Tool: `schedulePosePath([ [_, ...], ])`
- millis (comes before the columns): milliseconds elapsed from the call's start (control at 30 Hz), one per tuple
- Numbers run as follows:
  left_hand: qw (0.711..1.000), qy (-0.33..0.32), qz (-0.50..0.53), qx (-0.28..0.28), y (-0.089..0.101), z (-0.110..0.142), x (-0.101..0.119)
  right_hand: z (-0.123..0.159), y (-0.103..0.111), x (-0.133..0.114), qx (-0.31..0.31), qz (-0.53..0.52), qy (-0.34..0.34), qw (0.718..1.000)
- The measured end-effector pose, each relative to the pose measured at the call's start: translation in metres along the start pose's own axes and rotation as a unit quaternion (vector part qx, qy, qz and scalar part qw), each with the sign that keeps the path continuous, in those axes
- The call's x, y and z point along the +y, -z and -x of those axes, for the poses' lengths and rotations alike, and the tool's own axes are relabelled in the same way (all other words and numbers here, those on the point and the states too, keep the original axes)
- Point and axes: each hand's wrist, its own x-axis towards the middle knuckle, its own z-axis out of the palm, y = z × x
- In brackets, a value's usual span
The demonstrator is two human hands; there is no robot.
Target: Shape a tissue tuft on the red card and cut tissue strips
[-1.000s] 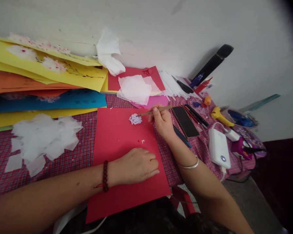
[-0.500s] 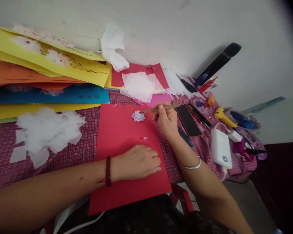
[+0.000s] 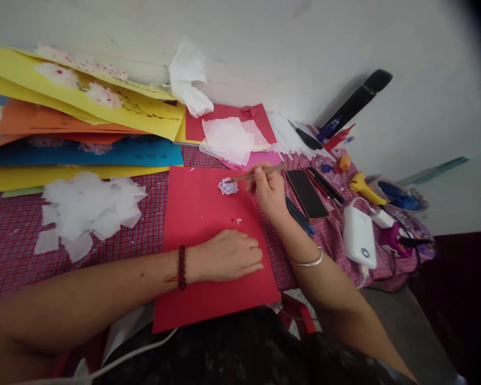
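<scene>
My right hand [image 3: 270, 191] is closed on slim brown tweezers [image 3: 276, 168] held nearly level. Their tip reaches a small heap of whitish paper bits [image 3: 227, 186] near the top of a red sheet of paper [image 3: 188, 219]. Whether the tip pinches a bit is too small to tell. Palm down on the same sheet, my left hand [image 3: 229, 256] lies with its fingers loosely bent and nothing visible in it. A few loose scraps [image 3: 239, 220] lie between the hand and the heap.
Thin white paper squares [image 3: 92, 203] lie on the checked cloth [image 3: 144, 230] at left, below coloured sheets [image 3: 144, 152]. A phone [image 3: 307, 193], pens [image 3: 326, 184], a yellow glue gun [image 3: 366, 188] and a white power bank [image 3: 358, 238] sit to the right.
The view has shifted slightly, so the sheet and left-side papers appear farther right. The tweezers stay in my right hand with their tip at the heap. My left hand rests in the same place.
</scene>
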Motion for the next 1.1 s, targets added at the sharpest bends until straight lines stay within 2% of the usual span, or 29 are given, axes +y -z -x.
schedulePosePath([
  [167, 0.999, -0.021, -0.007, 0.030, 0.004, 0.001, 0.000, -0.003, -0.003, 0.002, 0.032, -0.065, -0.038, 0.997],
  [300, 0.995, -0.044, 0.011, 0.090, 0.008, 0.002, 0.001, -0.005, -0.003, 0.009, 0.051, -0.070, -0.097, 0.992],
  [400, 0.992, -0.049, 0.031, 0.109, 0.008, 0.002, 0.003, -0.005, -0.001, 0.015, 0.063, -0.066, -0.104, 0.990],
  [600, 0.996, -0.004, 0.056, 0.071, 0.002, 0.000, -0.001, -0.005, -0.003, 0.025, 0.032, -0.058, -0.098, 0.993],
  [733, 0.996, -0.004, 0.078, 0.035, 0.002, -0.001, -0.002, -0.002, 0.004, 0.012, 0.072, -0.039, -0.082, 0.993],
  [833, 0.993, 0.025, 0.111, 0.040, 0.001, 0.000, 0.003, -0.007, 0.030, -0.021, 0.118, 0.010, -0.021, 0.993],
  [900, 0.990, 0.041, 0.117, 0.063, -0.002, 0.002, 0.002, -0.019, 0.059, -0.047, 0.166, 0.070, 0.016, 0.984],
  [1000, 0.989, 0.031, 0.132, 0.051, -0.009, 0.002, -0.005, -0.043, 0.120, -0.075, 0.186, 0.161, 0.072, 0.966],
  [1033, 0.989, 0.024, 0.135, 0.048, -0.010, 0.001, -0.006, -0.050, 0.143, -0.078, 0.197, 0.210, 0.082, 0.954],
  [1100, 0.990, 0.019, 0.133, 0.040, -0.011, 0.002, -0.006, -0.061, 0.188, -0.072, 0.196, 0.290, 0.053, 0.935],
])
